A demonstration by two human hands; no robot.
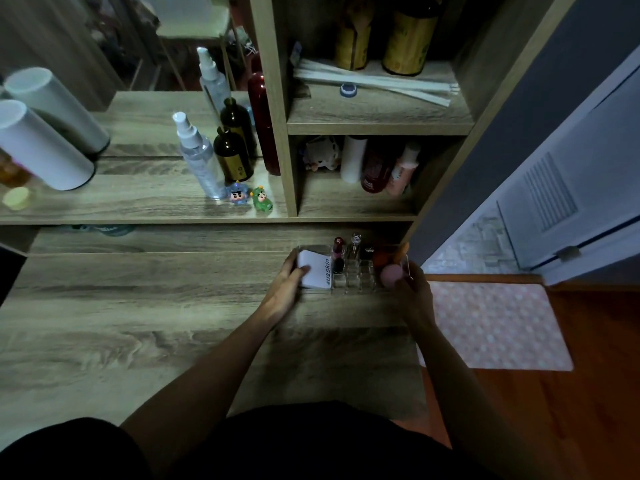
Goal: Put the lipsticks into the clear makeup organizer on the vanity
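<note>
Clear acrylic forms the makeup organizer (pixel 353 277), which sits at the far right of the wood-grain table (pixel 138 306), held between both hands. The left hand (pixel 285 289) grips the organizer's left end, fingers curled around its wall and thumb lying across a white packet printed "U2skin" (pixel 317 270) that fills the compartment beside that hand. The right hand (pixel 414 292) clasps the right end, its fingers wrapped round the outer wall next to a pink makeup sponge (pixel 391 275); an orange sponge (pixel 386 256) sits just beyond the pink one. Between the two hands, lipsticks stand upright in the small square slots: a dark red lipstick (pixel 338 263) near the packet, a burgundy-capped lipstick (pixel 338 244) behind it, and a clear-topped tube (pixel 355 242) to its right. Other slots nearer the person look empty, though the dim light makes this hard to judge. Beyond the hands, on a raised shelf, stand a spray bottle (pixel 199 157), a dark brown bottle (pixel 232 155) and two small cartoon figurines (pixel 251 197).
</note>
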